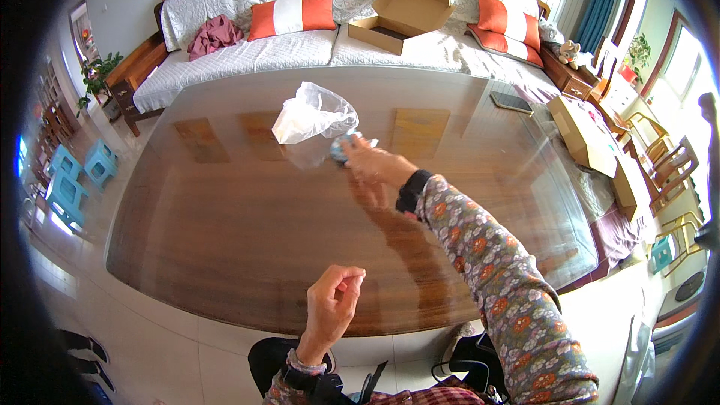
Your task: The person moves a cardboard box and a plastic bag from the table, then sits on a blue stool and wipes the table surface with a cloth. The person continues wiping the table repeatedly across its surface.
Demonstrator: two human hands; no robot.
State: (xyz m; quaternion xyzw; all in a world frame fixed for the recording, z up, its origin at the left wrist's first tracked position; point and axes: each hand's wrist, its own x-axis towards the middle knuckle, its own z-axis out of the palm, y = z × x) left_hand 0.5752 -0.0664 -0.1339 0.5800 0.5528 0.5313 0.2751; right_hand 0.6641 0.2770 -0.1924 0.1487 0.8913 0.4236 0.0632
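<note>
My right arm, in a flowered sleeve, stretches over the glossy brown table [247,232]. At its end my right hand [369,161] is closed on a small crumpled bluish-white bundle [341,148], low over the tabletop or resting on it. The fingers cover part of the bundle, and its exact kind does not show. Just beyond and to the left stands a crumpled, translucent white plastic bag [311,114]. Nearer to me, by the table's front edge, my left hand [334,304] is raised with curled fingers and the thumb against them. Nothing shows in it.
Behind the table runs a white-covered sofa [300,49] with an open cardboard box [401,19] and orange-and-white cushions [292,13]. A dark phone-like slab [511,102] lies at the table's far right. Blue stools [67,195] stand on the left; cardboard boxes [581,135] are on the right.
</note>
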